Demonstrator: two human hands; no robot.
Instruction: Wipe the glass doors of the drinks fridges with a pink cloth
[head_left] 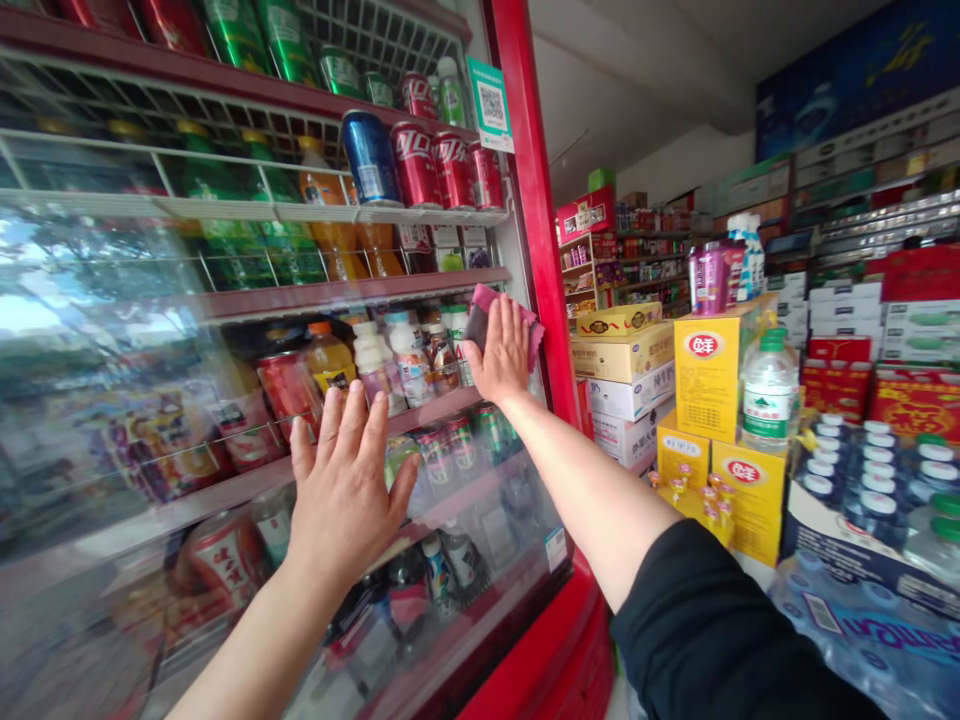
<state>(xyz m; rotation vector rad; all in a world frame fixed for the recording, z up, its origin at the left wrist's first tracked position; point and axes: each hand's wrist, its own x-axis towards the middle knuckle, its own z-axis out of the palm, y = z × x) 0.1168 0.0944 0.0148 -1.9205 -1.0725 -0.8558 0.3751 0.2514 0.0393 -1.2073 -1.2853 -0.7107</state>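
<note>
A red-framed drinks fridge with a glass door [135,400] fills the left of the view. My left hand [346,485] lies flat on the glass with fingers spread, holding nothing. My right hand [501,352] presses a pink cloth [487,305] flat against the glass close to the door's red right frame [536,230]. The cloth shows above and beside my fingers. Behind the glass stand cans [439,165] and bottles [390,355] on wire shelves.
To the right of the fridge are stacked yellow cartons [709,365], white boxes [626,390], a water bottle [769,395] and packs of bottled water [870,490]. Shop shelves [645,260] run along the back and right walls.
</note>
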